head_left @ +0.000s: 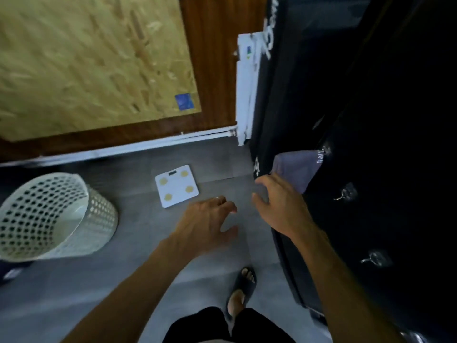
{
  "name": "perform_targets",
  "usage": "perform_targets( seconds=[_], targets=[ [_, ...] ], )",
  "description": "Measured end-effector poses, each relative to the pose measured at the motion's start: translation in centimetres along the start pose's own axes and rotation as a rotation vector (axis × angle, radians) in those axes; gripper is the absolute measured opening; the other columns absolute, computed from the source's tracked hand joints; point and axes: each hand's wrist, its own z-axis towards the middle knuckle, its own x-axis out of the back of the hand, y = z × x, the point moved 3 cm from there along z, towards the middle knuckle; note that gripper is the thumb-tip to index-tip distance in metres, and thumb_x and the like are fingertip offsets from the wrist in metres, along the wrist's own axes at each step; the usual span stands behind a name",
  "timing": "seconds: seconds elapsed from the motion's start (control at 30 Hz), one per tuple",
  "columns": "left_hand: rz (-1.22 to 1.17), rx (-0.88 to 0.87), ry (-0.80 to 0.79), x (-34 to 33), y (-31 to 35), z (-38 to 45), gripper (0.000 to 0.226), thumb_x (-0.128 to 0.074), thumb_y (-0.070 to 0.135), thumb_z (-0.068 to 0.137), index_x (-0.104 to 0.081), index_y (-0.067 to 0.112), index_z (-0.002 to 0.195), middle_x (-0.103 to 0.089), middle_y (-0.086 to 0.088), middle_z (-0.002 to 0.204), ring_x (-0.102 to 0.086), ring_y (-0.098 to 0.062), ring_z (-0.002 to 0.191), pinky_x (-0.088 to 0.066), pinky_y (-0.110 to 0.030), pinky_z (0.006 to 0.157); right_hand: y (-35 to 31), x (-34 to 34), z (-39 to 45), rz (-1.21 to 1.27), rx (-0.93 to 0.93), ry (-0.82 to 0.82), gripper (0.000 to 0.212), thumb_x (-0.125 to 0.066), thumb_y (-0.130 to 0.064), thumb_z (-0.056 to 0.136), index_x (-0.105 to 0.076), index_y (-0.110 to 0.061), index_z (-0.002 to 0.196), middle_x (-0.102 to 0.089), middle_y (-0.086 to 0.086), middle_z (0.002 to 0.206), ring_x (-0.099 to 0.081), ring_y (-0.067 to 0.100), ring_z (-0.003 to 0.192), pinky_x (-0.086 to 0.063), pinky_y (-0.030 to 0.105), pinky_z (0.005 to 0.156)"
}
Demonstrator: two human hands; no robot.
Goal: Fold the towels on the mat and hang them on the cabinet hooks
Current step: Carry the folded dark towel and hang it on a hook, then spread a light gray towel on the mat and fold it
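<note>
**Both hands free, one towel up on cabinet**

Laundry basket [53, 216]: white perforated plastic, tilted on the grey floor [74, 293] at left, mouth facing the camera. Contents: can't tell, only pale inner wall visible.

Purple towel [295, 169] hangs on the dark cabinet [371, 144] side at right, above two clear hooks [345, 194], both bare. Mat not in view.

Left hand [205, 226]: fingers spread and relaxed, holding nothing, ring on one finger. Right hand [279, 204]: fingers loose, nothing gripped, just beside the towel's lower corner; contact unclear due to blur.

Writing: white lettering on cabinet, too blurred to read. White bathroom scale [176, 185] flat on the floor, four yellow pads, no legible label.
</note>
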Motion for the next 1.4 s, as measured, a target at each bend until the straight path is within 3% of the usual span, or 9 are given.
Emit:
perform_targets(
  seconds=[0.13,0.47,0.57,0.83,1.03,1.2,1.4],
  targets=[
    [-0.031,0.129,0.029,-2.2,-0.2,-8.4,0.042,-0.051,0.050,0.089,-0.055,0.028,0.124,-0.060,0.006,0.117,-0.060,-0.017,0.105,-0.049,-0.031,0.086,-3.5,-3.0,-4.0,-0.087,0.131,-0.070,0.036,-0.059,-0.031,0.093,-0.057,-0.015,0.125,-0.059,0.005,0.121,-0.057,0.023,0.111,-0.048,0.040,0.090],
    [-0.158,0.418,0.130,-7.2,4.4,-29.3,0.038,-0.055,0.050,0.084,-0.061,0.024,0.111,-0.063,0.004,0.102,-0.064,-0.021,0.095,-0.049,-0.033,0.075,-10.8,-9.1,-18.7,-0.177,0.378,-0.337,0.039,-0.056,-0.036,0.094,-0.055,-0.016,0.128,-0.058,0.003,0.122,-0.055,0.024,0.114,-0.046,0.038,0.093],
    [-0.172,0.560,0.152,-8.7,6.9,-34.2,0.042,-0.050,0.053,0.086,-0.058,0.026,0.116,-0.062,0.006,0.109,-0.062,-0.020,0.101,-0.051,-0.034,0.078,-11.9,-10.6,-22.5,-0.212,0.465,-0.399,0.039,-0.056,-0.036,0.094,-0.055,-0.017,0.128,-0.058,0.003,0.122,-0.053,0.024,0.116,-0.044,0.037,0.095],
    [-0.245,0.915,0.250,-14.2,16.2,-46.5,0.037,-0.055,0.050,0.086,-0.058,0.028,0.115,-0.061,0.008,0.106,-0.061,-0.017,0.099,-0.050,-0.031,0.077,-12.7,-14.4,-33.1,-0.236,0.736,-0.560,0.039,-0.057,-0.035,0.092,-0.055,-0.017,0.127,-0.056,0.004,0.124,-0.052,0.025,0.117,-0.043,0.038,0.097],
    [-0.306,1.135,0.264,-18.8,24.4,-56.2,0.046,-0.044,0.056,0.078,-0.059,0.026,0.111,-0.062,0.007,0.103,-0.063,-0.021,0.095,-0.052,-0.034,0.070,-13.9,-17.0,-43.4,-0.271,0.933,-0.696,0.039,-0.059,-0.035,0.092,-0.056,-0.016,0.125,-0.058,0.005,0.123,-0.054,0.026,0.115,-0.044,0.038,0.095],
    [-0.317,1.290,0.324,-22.0,30.4,-65.0,0.038,-0.057,0.051,0.084,-0.059,0.027,0.113,-0.062,0.008,0.101,-0.063,-0.020,0.092,-0.047,-0.029,0.066,-15.4,-19.3,-53.7,-0.303,1.092,-0.795,0.037,-0.058,-0.036,0.091,-0.056,-0.017,0.123,-0.057,0.005,0.121,-0.054,0.028,0.114,-0.045,0.038,0.092],
    [-0.356,1.449,0.420,-25.8,38.3,-76.5,0.038,-0.057,0.049,0.082,-0.060,0.027,0.113,-0.063,0.005,0.103,-0.065,-0.024,0.091,-0.052,-0.036,0.068,-17.8,-22.4,-68.6,-0.319,1.270,-0.861,0.036,-0.061,-0.034,0.089,-0.058,-0.015,0.120,-0.058,0.007,0.117,-0.054,0.028,0.112,-0.045,0.039,0.093]
  ],
)
